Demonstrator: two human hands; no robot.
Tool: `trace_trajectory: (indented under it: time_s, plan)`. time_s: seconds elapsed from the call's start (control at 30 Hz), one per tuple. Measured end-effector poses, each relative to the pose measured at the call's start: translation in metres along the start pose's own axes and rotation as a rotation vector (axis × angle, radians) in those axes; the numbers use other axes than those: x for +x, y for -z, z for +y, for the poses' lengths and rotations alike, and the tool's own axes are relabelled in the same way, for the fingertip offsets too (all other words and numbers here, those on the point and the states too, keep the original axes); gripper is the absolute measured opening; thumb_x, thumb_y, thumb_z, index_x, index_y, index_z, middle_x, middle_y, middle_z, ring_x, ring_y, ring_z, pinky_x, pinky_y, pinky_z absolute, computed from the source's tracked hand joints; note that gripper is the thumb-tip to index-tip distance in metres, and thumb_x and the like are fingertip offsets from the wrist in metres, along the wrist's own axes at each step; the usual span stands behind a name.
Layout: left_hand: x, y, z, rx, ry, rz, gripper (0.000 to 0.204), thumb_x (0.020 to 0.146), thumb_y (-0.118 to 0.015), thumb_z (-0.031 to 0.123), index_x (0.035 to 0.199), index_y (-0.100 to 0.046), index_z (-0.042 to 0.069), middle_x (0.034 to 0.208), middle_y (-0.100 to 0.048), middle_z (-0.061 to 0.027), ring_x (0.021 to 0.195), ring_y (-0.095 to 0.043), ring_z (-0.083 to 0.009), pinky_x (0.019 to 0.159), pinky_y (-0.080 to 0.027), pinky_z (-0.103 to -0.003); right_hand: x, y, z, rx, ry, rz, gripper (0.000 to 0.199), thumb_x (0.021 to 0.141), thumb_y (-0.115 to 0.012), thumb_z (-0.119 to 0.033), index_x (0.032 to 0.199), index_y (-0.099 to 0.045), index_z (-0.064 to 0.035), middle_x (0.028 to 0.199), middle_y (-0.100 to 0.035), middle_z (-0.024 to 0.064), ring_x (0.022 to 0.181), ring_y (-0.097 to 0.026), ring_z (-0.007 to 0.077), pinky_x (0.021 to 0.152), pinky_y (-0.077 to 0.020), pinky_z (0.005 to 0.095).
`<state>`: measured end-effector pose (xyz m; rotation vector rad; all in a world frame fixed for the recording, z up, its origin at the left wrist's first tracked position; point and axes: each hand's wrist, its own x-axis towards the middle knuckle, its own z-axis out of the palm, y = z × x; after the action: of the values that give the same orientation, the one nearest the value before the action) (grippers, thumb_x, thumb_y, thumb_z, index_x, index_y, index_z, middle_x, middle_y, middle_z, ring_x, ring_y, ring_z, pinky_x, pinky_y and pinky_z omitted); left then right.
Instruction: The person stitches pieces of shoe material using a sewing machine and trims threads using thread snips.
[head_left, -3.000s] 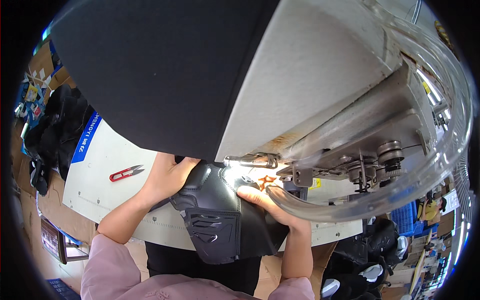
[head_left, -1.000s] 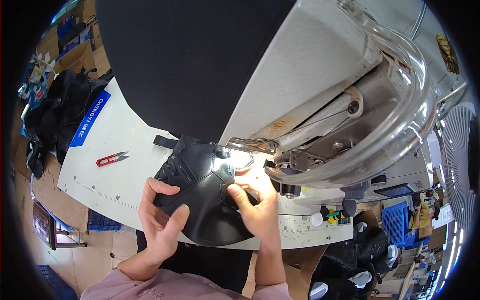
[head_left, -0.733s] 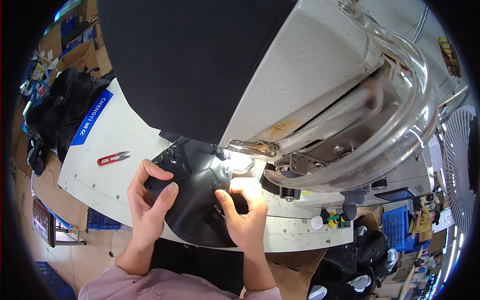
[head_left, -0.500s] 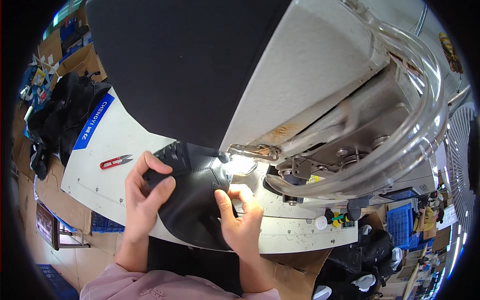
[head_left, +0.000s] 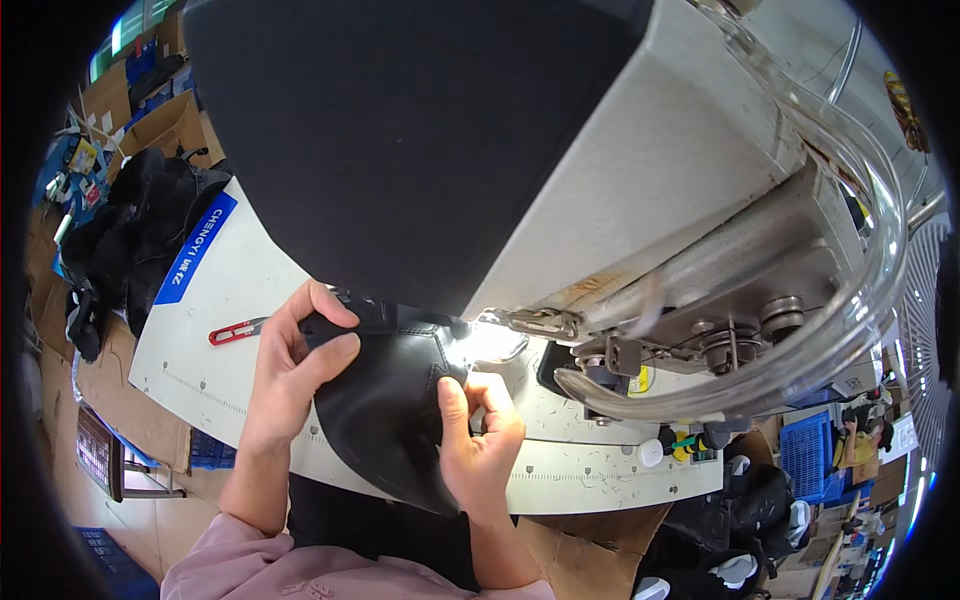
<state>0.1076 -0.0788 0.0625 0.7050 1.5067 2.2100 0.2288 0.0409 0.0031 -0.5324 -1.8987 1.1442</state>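
Observation:
A black leather shoe upper (head_left: 385,410) with stitched seams is stretched between my two hands, under the lit needle area of the sewing machine (head_left: 620,230). My left hand (head_left: 295,365) pinches its left edge between thumb and fingers. On the right edge, just below the light, my right hand (head_left: 480,430) grips it with thumb on top and fingers curled. The machine's dark head hides part of the upper's far end. Red-handled thread snips (head_left: 233,332) lie on the white table (head_left: 190,350) beside my left hand, their blades partly covered.
A clear curved tube (head_left: 740,395) loops around the machine's needle side. Black shoe uppers are heaped at the far left (head_left: 140,230) and lower right (head_left: 730,520). A small white round container (head_left: 650,453) stands near the table's right end. Blue crates (head_left: 805,455) sit beyond.
The upper has tipped so its far-left part shows less. My left hand has shifted slightly up and now overlaps the snips' blades. Both hands keep their grip; the whole view has shifted a little.

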Motion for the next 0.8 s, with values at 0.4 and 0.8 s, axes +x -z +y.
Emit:
trace_trajectory:
  time_s: [0.4, 0.8]
  plan:
    - [0.007, 0.006, -0.002, 0.094, -0.009, -0.015, 0.015, 0.082, -0.061, 0.002, 0.093, -0.052, 0.004, 0.089, -0.060, -0.0019, 0.072, -0.055, -0.0029, 0.065, -0.042, -0.016, 0.004, -0.004, -0.007, -0.007, -0.059, 0.030, 0.024, 0.087, -0.067, -0.010, 0.073, -0.051, -0.0026, 0.062, -0.042, -0.0020, 0.060, -0.037, 0.0065, 0.054, -0.0305, 0.0228]
    - [-0.077, -0.055, -0.043, 0.238, -0.143, 0.231, 0.019, 0.082, -0.062, -0.003, 0.096, -0.049, -0.001, 0.091, -0.047, -0.0068, 0.074, -0.046, -0.0065, 0.063, -0.036, -0.019, 0.036, 0.063, 0.000, 0.128, -0.158, -0.190, 0.024, 0.082, -0.076, -0.017, 0.079, -0.062, 0.0018, 0.075, -0.059, 0.0003, 0.070, -0.053, 0.0078, 0.066, -0.0440, 0.0234]
